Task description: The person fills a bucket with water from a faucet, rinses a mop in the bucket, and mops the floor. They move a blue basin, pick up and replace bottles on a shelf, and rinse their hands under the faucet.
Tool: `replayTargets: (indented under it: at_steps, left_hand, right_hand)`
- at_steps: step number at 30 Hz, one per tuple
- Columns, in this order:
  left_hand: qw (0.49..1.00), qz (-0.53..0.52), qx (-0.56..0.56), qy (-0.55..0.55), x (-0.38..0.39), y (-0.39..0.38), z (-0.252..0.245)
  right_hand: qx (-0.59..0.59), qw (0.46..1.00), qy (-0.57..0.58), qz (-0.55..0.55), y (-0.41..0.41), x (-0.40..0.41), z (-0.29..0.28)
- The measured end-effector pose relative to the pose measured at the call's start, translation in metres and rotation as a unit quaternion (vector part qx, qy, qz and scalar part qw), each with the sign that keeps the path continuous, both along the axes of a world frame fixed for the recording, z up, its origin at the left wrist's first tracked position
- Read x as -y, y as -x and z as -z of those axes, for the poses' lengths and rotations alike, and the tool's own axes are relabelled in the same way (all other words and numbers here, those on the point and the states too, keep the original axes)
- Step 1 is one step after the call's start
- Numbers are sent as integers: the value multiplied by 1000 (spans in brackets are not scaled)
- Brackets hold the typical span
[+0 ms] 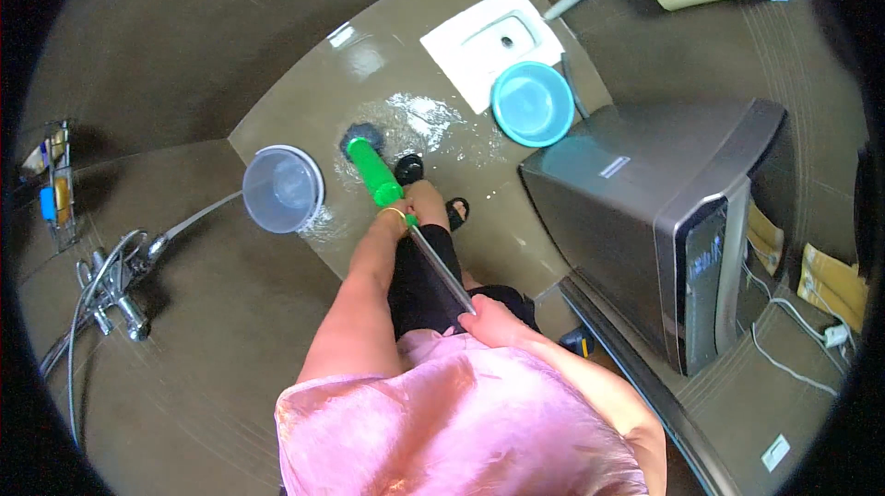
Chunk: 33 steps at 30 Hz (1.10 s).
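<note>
A mop with a green plastic sleeve (374,169) slants across the wet floor in front of me. Its dark grey mop head (361,139) rests on the tiles, with shiny water around it. My left hand (401,209) grips the handle just above the sleeve, a yellow bangle on the wrist. Higher up, close to my body, my right hand (489,320) is closed around the end of the metal pole (441,266). My feet in black sandals (408,169) stand beside the mop.
Water runs from a wall tap (124,285) towards a pale bucket (280,190) at left. A blue basin (532,104) overlaps the corner of a white squat toilet (498,39). A grey washing machine (643,219) stands at right, near a raised door track (643,378) and white cables (795,316).
</note>
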<state>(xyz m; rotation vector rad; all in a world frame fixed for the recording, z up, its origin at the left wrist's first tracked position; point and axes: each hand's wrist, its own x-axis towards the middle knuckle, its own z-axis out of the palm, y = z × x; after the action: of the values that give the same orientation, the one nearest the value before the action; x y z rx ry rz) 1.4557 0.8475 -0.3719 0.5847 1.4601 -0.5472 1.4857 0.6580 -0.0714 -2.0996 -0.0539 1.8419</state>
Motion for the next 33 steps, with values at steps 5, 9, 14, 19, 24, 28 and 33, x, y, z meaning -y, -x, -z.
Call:
replayTargets:
  at_steps: [5, 9, 14, 19, 24, 28, 33]
  left_hand:
    - [995, -94, 8, 9, -7, 18, 16]
    - [988, -100, 90, -79, 8, 7, -14]
    - [983, 56, 152, -90, -1, 19, -77]
    - [979, -66, 124, -149, -16, 102, -90]
    - [958, -240, -36, -156, 16, 241, -69]
    - [932, -316, -101, -144, 47, 266, -77]
    - [952, -284, -40, -109, 23, 212, -77]
  right_hand:
    - [10, 998, 27, -62, 5, -3, -25]
    - [44, 991, -8, -126, -17, 5, -17]
    - [217, 882, -9, -418, -130, 0, -14]
    - [231, 782, 32, -578, -182, -82, -28]
    - [263, 719, 33, -642, -166, -116, 18]
    - [307, 719, 72, -619, -165, -128, 54]
    - [351, 661, 114, -654, -166, -163, 68]
